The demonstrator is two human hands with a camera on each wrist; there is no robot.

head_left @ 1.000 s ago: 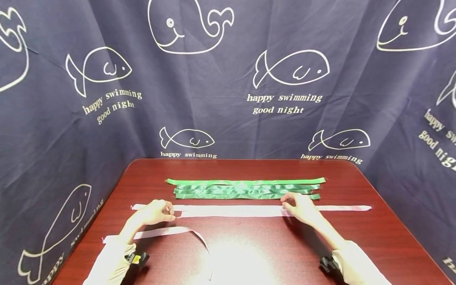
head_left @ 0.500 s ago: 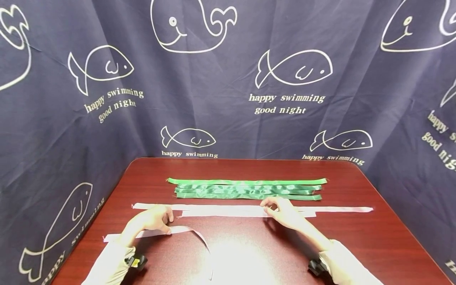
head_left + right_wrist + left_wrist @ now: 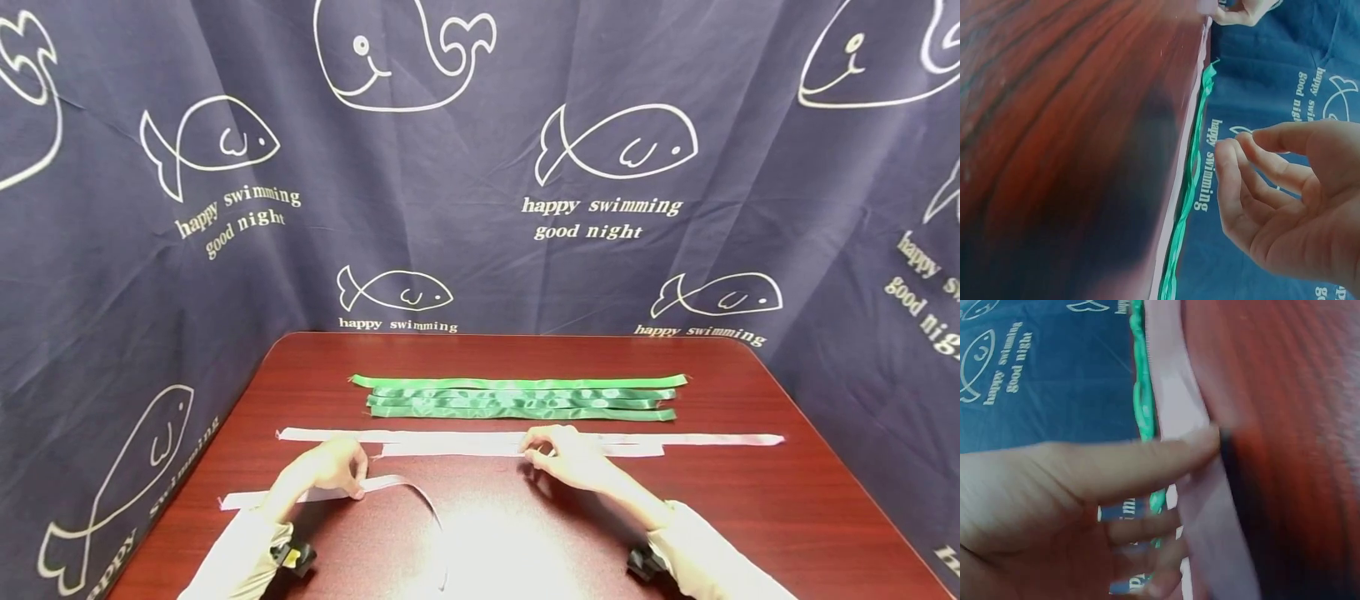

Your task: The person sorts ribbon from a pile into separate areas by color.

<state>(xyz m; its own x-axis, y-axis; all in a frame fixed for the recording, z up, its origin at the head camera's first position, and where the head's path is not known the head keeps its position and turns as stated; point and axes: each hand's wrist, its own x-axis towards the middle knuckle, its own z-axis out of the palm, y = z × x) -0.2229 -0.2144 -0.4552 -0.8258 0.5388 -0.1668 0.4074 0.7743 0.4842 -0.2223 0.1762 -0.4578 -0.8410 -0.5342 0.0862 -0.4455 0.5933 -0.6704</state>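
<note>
My left hand [image 3: 326,468] pinches a loose pale pink ribbon [image 3: 386,481] on the near left of the table. In the left wrist view the thumb lies across this ribbon [image 3: 1219,519], with the other fingers behind it. Its right part bends toward me and fades into the glare. My right hand [image 3: 573,458] hovers at the middle of the pale pink ribbons [image 3: 457,442] laid side by side beyond. Its fingers [image 3: 1229,172] are loosely bent, and nothing shows between them in the right wrist view.
Several green ribbons [image 3: 517,400] lie in parallel farther back on the red-brown table [image 3: 750,500]. A blue curtain [image 3: 480,183] with fish drawings hangs behind and at both sides. Bright glare [image 3: 495,542] covers the near middle of the tabletop.
My left hand has come toward me from the laid pink ribbons and taken hold of the loose one. My right hand has moved left along the laid ribbons toward their middle.
</note>
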